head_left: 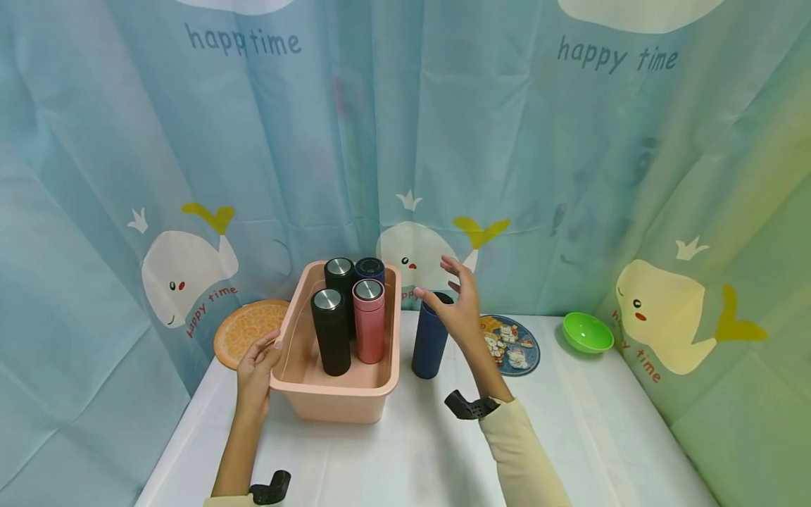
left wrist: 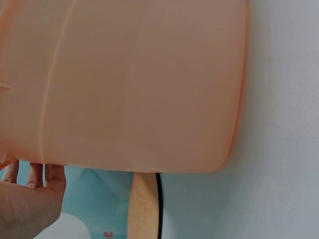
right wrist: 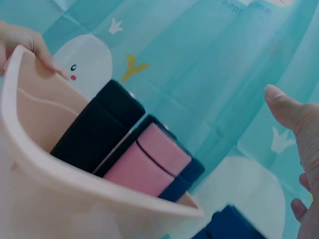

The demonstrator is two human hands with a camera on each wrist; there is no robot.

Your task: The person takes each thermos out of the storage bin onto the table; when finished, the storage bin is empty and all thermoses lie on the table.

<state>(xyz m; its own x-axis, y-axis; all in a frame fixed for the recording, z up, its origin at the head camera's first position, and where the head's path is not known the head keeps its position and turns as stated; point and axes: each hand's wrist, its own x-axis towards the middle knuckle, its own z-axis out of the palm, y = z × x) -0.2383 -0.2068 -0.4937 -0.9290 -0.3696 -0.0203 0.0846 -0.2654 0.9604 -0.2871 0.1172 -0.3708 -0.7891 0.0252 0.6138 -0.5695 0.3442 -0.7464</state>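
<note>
My left hand (head_left: 255, 366) grips the left rim of a peach plastic bin (head_left: 336, 407). Upright inside the bin stand a black thermos bottle (head_left: 332, 345) in front, a pink thermos bottle (head_left: 371, 331) beside it, and behind them another black thermos (head_left: 339, 277) and a dark blue one (head_left: 370, 269), mostly hidden. Outside, just right of the bin, a navy thermos (head_left: 428, 346) stands on the table. Over its top my right hand (head_left: 465, 303) is held with thumb and fingers spread, nothing between them. The right wrist view shows that thumb (right wrist: 283, 107) apart from the bottles.
Left of the bin lies a round orange-patterned mat (head_left: 243, 327), partly covered by it. A round cartoon mat (head_left: 516, 348) lies right of the navy thermos, with a green bowl (head_left: 588, 333) farther right. A blue curtain (head_left: 481, 141) hangs behind the white table (head_left: 570, 436).
</note>
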